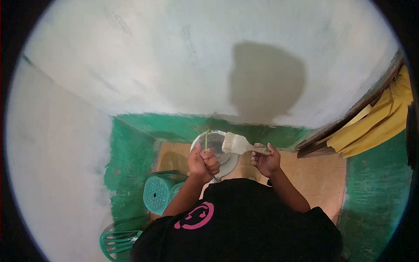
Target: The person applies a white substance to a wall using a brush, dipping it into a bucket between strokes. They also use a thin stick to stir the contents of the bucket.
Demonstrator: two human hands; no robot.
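Observation:
My right hand (266, 160) is closed around the handle of a wide paintbrush (239, 144). Its pale-coated bristles point left, over a white bucket (230, 167). My left hand (204, 164) is a closed fist in front of the bucket's left side. A thin yellow-green strip (207, 140), which looks like the bucket's handle, runs from the far rim down into that fist. Both hands and the brush hide part of the bucket's inside.
Ahead is a wall (174, 65) coated whitish above a green lower band (183, 124). On the left stand a teal stool (157, 195) and a green plastic chair (114, 240). Yellow cloth (375, 118) hangs at the right. Orange tiles (314, 174) cover the floor.

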